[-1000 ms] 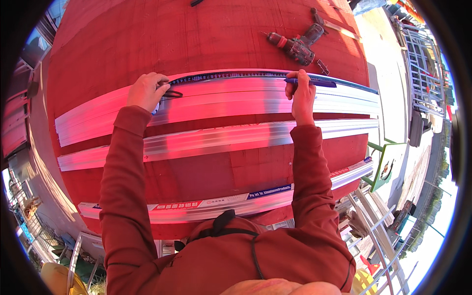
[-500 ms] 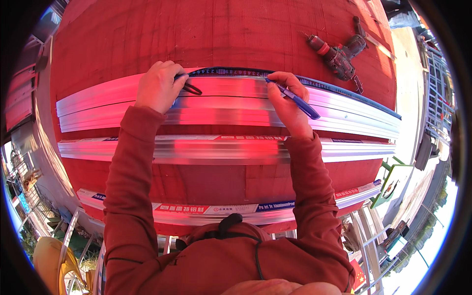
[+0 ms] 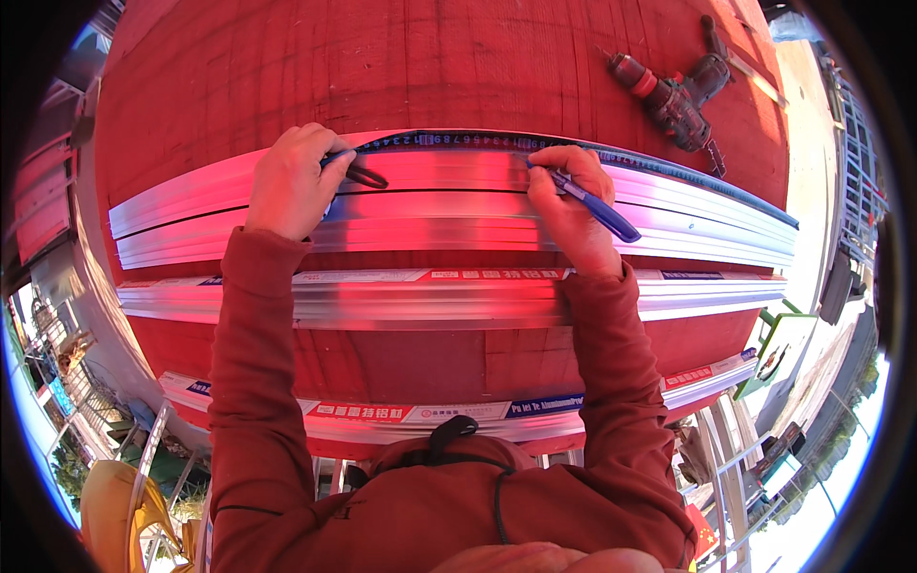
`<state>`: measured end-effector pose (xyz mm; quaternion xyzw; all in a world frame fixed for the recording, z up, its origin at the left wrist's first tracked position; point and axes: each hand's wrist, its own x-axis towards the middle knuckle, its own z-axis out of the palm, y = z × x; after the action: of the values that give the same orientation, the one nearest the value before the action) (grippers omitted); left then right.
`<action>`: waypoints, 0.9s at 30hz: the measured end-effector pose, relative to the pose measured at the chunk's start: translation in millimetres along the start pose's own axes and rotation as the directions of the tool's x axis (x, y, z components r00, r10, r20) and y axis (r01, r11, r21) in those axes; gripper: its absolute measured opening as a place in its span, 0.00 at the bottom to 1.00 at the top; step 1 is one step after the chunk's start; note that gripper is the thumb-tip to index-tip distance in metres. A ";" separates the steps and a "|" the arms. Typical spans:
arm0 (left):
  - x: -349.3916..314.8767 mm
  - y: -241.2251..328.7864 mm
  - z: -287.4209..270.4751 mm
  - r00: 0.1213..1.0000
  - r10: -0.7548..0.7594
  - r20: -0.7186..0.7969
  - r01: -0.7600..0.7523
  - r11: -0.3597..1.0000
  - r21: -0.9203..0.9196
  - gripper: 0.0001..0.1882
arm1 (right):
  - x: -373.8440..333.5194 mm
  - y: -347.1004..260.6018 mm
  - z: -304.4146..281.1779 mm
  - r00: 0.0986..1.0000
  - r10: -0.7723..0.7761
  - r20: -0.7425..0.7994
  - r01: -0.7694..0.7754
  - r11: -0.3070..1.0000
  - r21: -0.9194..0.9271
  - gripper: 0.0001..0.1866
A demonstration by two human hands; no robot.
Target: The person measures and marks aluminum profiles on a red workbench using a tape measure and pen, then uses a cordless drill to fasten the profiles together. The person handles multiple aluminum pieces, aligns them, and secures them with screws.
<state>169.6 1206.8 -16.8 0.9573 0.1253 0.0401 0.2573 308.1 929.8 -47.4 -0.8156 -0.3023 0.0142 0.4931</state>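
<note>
My left hand is closed around a tape measure, a blue case mostly hidden by the fingers, with a dark wrist strap hanging from it. The dark tape blade runs out to the right along the far edge of long silvery aluminium profiles. My right hand grips a blue pen, its tip pointing to the far left, close to the blade and the profile's surface. The right fingers lie by the blade's edge; whether they press on it I cannot tell.
A cordless drill lies at the far right on the red-covered table. Nearer to me stretch a second aluminium profile and a labelled one at the front edge. A yellow object stands at lower left.
The view has shifted slightly, so the drill and the profiles' right ends appear farther right. Both hands keep their holds, and the pen tip stays beside the tape blade.
</note>
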 end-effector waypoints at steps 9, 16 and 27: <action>0.9 0.9 0.0 1.000 -0.004 0.001 0.004 1.000 0.013 0.04 | -0.5 4.0 0.7 0.999 -0.020 -0.037 0.022 0.999 0.037 0.05; 1.2 0.9 1.1 1.000 -0.009 -0.001 0.009 0.999 0.033 0.05 | -1.5 5.1 0.6 0.998 -0.027 -0.050 0.027 1.000 0.007 0.06; 1.5 -1.3 3.3 1.000 -0.020 -0.001 0.020 0.998 0.056 0.05 | -0.4 4.8 0.4 0.998 -0.047 -0.043 0.047 0.999 -0.006 0.05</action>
<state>171.1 1206.7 -20.2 0.9628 0.1359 0.0345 0.2308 310.0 928.3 -51.6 -0.8097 -0.3109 -0.0157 0.4975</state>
